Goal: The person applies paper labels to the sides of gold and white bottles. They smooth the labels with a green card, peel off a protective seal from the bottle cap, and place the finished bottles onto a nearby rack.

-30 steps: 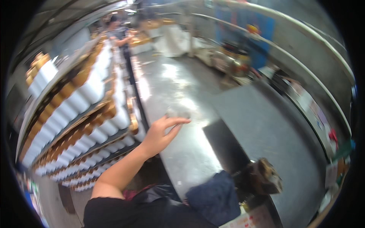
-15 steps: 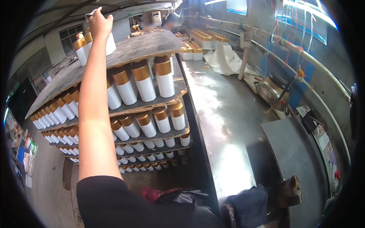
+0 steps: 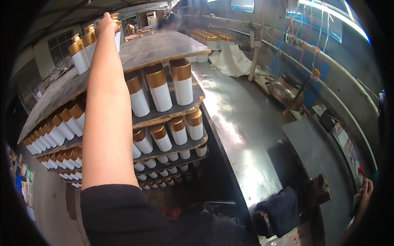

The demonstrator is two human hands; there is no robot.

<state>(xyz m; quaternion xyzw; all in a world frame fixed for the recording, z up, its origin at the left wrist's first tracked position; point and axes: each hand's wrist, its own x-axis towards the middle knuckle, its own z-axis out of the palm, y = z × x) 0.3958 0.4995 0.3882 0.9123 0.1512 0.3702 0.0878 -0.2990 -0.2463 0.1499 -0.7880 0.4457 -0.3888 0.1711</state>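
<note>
Left grip (image 3: 106, 27) at gold-and-white bottles (image 3: 79, 54), top board (image 3: 158, 49) — can't tell hold; right grip (image 3: 365, 191) near red object (image 3: 361, 170) — likewise unclear.

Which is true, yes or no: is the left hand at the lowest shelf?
No, the left hand is by bottles on the top board.

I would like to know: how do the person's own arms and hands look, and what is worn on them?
The left arm wears a plain black short sleeve; below it, no watch or bracelet shows. The left hand and right hand look gloveless. The right sleeve is out of view.
</note>
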